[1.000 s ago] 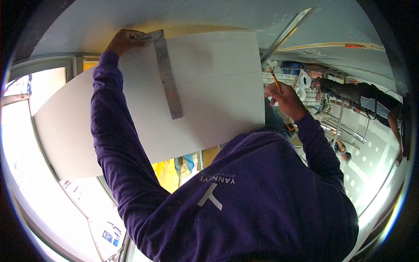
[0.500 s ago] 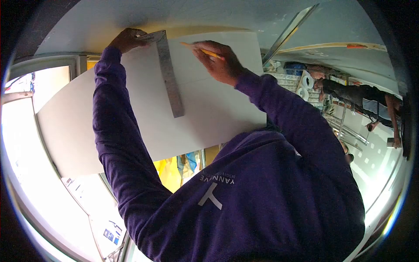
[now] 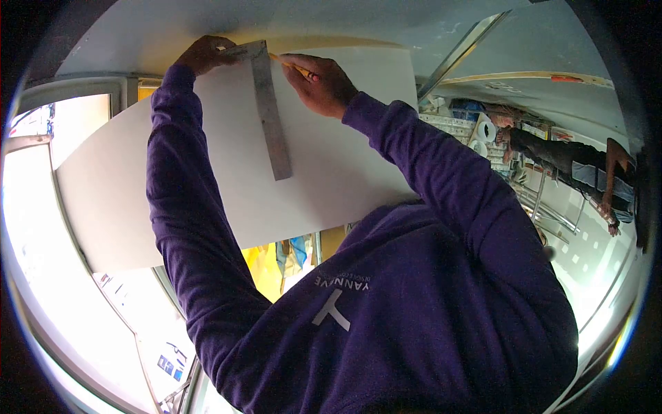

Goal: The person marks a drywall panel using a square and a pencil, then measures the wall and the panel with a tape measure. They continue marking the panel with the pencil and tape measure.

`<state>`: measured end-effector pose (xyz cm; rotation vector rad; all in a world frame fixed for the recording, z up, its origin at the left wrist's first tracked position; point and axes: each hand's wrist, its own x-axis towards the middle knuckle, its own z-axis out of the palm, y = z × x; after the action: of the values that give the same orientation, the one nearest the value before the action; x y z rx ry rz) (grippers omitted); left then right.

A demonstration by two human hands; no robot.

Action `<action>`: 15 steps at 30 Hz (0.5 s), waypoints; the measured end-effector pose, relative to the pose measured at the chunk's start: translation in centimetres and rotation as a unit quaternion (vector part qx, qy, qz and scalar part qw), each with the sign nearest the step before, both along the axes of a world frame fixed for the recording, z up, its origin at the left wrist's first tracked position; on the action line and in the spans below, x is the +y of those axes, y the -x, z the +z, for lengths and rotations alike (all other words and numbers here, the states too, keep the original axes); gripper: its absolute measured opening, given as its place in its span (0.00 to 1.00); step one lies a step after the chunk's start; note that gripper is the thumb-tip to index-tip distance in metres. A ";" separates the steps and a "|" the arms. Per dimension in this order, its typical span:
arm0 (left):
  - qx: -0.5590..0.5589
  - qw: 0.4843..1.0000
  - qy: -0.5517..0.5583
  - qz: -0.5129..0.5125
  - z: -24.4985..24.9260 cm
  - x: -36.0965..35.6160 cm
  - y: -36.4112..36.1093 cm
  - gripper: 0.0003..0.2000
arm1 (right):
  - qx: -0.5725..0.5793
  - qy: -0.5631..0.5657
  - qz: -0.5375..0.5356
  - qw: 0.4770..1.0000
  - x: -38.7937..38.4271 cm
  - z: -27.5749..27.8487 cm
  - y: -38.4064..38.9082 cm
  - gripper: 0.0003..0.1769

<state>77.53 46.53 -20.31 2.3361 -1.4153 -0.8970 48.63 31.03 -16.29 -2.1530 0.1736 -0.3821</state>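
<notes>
A large white board (image 3: 331, 159) lies in front of me, its far edge close to the grey wall. On it rests a metal try square (image 3: 272, 121), its long blade pointing back toward me. My left hand (image 3: 205, 55) is closed around the square's short arm at the board's far edge. My right hand (image 3: 318, 81) grips a yellow pencil (image 3: 293, 67). The pencil's tip is right beside the square's outer corner, near the far edge of the board.
A bright window (image 3: 76, 134) is at the left. Yellow material (image 3: 262, 265) shows below the board's near edge. At the right a metal profile (image 3: 465, 52) leans by the wall, and another person (image 3: 593, 165) stands farther off among building materials.
My right hand has moved left with the pencil, bringing its tip up to the square's corner. The square and left hand have shifted slightly up in view. The other person's arm has moved.
</notes>
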 end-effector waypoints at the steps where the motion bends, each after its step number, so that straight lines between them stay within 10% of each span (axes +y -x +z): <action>1: 0.005 1.000 -0.003 0.000 0.4 -0.1 0.1 0.24 | 0.041 0.009 0.010 0.999 -0.1 0.6 0.1 0.15; 15: 0.069 0.996 -0.036 0.045 1.8 -0.5 1.1 0.29 | 0.030 0.077 0.175 0.981 3.8 3.4 10.0 0.11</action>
<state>76.38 46.05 -18.50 2.3193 -1.2326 -1.0754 38.66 34.86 -12.86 -2.2932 -0.2056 -0.1293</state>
